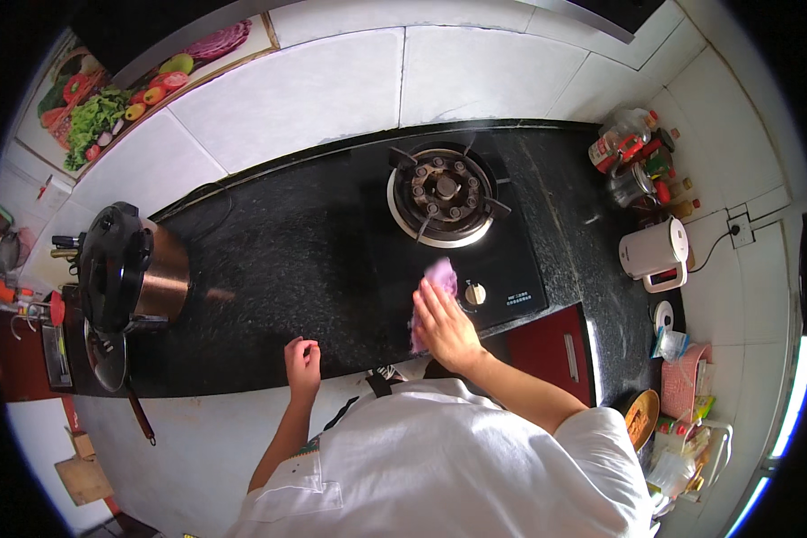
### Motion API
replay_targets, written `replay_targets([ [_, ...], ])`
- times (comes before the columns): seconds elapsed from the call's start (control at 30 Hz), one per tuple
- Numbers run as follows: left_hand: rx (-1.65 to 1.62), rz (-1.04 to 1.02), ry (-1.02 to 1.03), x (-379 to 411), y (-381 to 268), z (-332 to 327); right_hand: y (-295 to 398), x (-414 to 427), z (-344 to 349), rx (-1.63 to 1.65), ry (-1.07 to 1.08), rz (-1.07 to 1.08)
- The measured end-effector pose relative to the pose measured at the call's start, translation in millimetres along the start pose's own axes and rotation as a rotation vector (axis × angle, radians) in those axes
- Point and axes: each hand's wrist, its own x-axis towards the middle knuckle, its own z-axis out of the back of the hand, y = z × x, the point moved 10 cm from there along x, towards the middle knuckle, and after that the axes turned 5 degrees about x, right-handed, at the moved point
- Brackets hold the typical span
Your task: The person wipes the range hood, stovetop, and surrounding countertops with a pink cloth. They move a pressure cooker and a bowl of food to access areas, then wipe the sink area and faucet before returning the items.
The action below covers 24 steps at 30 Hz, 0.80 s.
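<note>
My right hand (446, 329) lies flat over a pinkish-purple cloth (442, 274), pressing it on the black glass top of a gas stove (511, 269), left of the cream control knob (475, 293). Beyond the cloth is the round burner (446, 188) with its metal pan supports. My left hand (302, 360) is near the front edge of the black stone countertop (262, 289), its fingers curled and apparently holding nothing.
A copper-coloured electric pressure cooker (165, 272) stands at the left, beside a pan's glass lid (107, 360). At the right are several bottles (622, 144), a white electric kettle (654, 252), a pink basket (682, 383) and a bowl of food (641, 420).
</note>
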Motion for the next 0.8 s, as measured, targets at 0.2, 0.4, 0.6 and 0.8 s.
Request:
replay_targets([
  [0.2, 0.016, 0.050, -0.052, -11.9, -3.2, 16.1, 21.5, 109.1, -7.2, 0.030, -0.189, 0.110],
  [0.4, 0.090, 0.003, -0.033, -9.2, -12.0, 28.8, 12.6, 168.7, -23.1, -0.076, -0.264, -0.045],
  [0.6, 0.098, 0.036, -0.001, -13.8, 5.6, 24.3, 49.5, 80.2, -14.9, 0.103, -0.207, 0.073],
  [0.8, 0.063, -0.006, 0.052, 0.1, 10.4, 5.7, 31.3, -32.7, 3.6, 0.425, -0.119, 0.353],
])
